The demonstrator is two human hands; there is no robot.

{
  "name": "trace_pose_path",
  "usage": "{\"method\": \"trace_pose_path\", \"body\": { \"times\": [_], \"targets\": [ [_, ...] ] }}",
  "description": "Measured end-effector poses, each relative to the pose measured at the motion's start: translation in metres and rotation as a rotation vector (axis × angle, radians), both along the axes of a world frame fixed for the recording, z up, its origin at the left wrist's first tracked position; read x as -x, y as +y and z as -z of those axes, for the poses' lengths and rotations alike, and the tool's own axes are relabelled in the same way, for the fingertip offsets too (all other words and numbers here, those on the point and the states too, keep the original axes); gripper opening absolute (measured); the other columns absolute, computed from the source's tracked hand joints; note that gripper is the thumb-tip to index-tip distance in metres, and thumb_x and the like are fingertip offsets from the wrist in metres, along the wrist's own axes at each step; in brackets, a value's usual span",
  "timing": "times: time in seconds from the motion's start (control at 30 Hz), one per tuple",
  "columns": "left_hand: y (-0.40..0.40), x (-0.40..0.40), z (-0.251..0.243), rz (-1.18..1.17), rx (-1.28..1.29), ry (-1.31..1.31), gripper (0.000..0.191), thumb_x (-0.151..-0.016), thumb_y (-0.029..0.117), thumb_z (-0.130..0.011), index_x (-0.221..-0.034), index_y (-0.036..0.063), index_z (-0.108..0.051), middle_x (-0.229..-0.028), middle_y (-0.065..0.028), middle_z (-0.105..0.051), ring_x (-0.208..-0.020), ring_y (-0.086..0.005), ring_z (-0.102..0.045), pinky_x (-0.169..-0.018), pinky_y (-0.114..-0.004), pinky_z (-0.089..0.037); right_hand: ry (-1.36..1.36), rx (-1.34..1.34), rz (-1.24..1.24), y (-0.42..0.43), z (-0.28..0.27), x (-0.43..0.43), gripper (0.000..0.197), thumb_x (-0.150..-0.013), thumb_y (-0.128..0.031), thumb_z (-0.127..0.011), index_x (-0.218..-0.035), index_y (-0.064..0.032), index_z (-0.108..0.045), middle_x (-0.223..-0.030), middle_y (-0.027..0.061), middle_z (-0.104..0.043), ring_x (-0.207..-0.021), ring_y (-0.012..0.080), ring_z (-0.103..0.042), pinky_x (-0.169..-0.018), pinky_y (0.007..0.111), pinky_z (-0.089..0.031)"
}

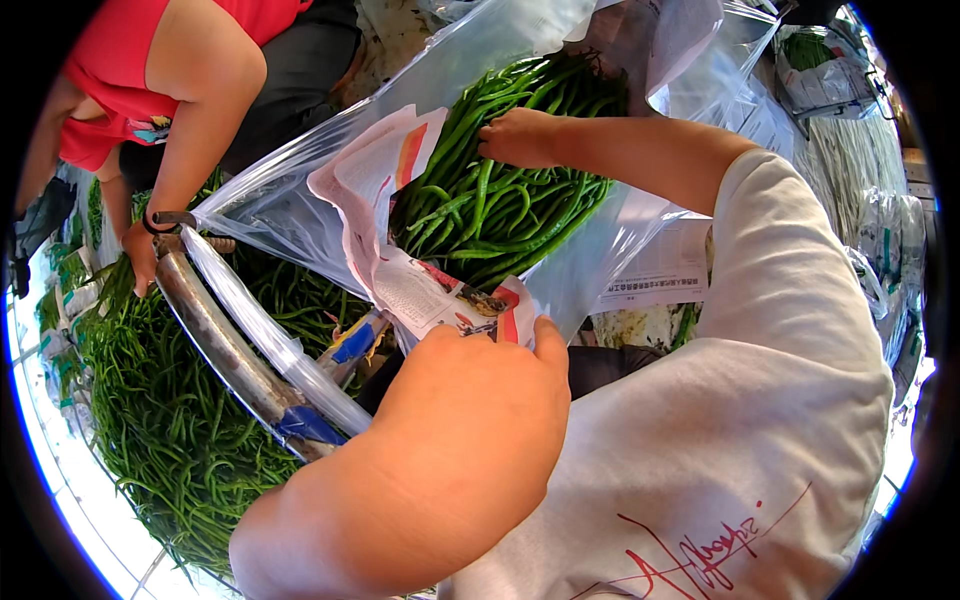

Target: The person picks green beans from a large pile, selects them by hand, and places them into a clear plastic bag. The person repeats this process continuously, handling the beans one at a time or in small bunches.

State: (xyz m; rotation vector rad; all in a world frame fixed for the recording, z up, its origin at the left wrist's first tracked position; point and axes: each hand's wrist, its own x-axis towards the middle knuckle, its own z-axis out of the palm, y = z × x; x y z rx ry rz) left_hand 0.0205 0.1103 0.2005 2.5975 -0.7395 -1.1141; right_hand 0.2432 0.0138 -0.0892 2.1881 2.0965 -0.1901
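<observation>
Long green chilli peppers (517, 195) lie heaped inside a clear plastic bag (300, 202) spread wide in front of me. Printed newspaper (420, 292) lines the bag's near and left sides. My left hand (480, 375) is at the near rim, fingers over the newspaper edge and thumb to the right, gripping paper and plastic. On top of the heap rests my right hand (521, 139), its fingers curled down against the peppers. Whether it grips any is hidden.
A large pile of green chillies (187, 420) covers the left side. A curved metal tube (225, 345) with blue tape crosses there, its end hooking the plastic. A co-worker's hand (140, 255) touches the pile. More newspaper (660, 262) lies right; a filled bag (821, 71) stands far right.
</observation>
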Motion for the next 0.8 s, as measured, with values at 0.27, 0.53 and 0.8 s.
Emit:
{"method": "trace_pose_path", "body": {
  "times": [0.27, 0.53, 0.8],
  "targets": [
    [0.0, 0.002, 0.003, 0.016, 0.001, -0.04, 0.06, -0.068, 0.01, -0.065, -0.122, -0.0113, -0.05, -0.072, -0.0101, -0.067, -0.067, -0.0226, -0.067, -0.063, -0.033, -0.049, 0.252, 0.132, 0.115, -0.01, 0.008, -0.012, 0.021, -0.076, -0.009, -0.064, -0.095, -0.0041, -0.057, -0.102, 0.0132, -0.058, -0.094, 0.0328, -0.061, -0.074, 0.041, -0.052],
    [0.0, 0.001, 0.003, 0.005, 0.002, -0.034, 0.057, -0.069, 0.009, -0.063, -0.12, -0.0118, -0.05, -0.071, -0.0104, -0.067, -0.065, -0.0223, -0.067, -0.063, -0.033, -0.049, 0.173, 0.556, -0.358, -0.036, -0.008, 0.037, 0.008, -0.071, -0.016, -0.067, -0.076, -0.0103, -0.067, -0.074, 0.0082, -0.067, -0.071, 0.0321, -0.066, -0.061, 0.045, -0.053],
    [0.002, 0.006, 0.002, -0.017, 0.025, -0.037, 0.057, -0.069, 0.01, -0.064, -0.12, -0.012, -0.051, -0.069, -0.0088, -0.066, -0.061, -0.0207, -0.065, -0.062, -0.032, -0.048, 0.046, 0.607, -0.264, -0.051, -0.007, 0.058, 0.011, -0.07, -0.01, -0.067, -0.081, -0.008, -0.07, -0.083, 0.0099, -0.069, -0.08, 0.0312, -0.067, -0.062, 0.041, -0.054]
  ]
}}
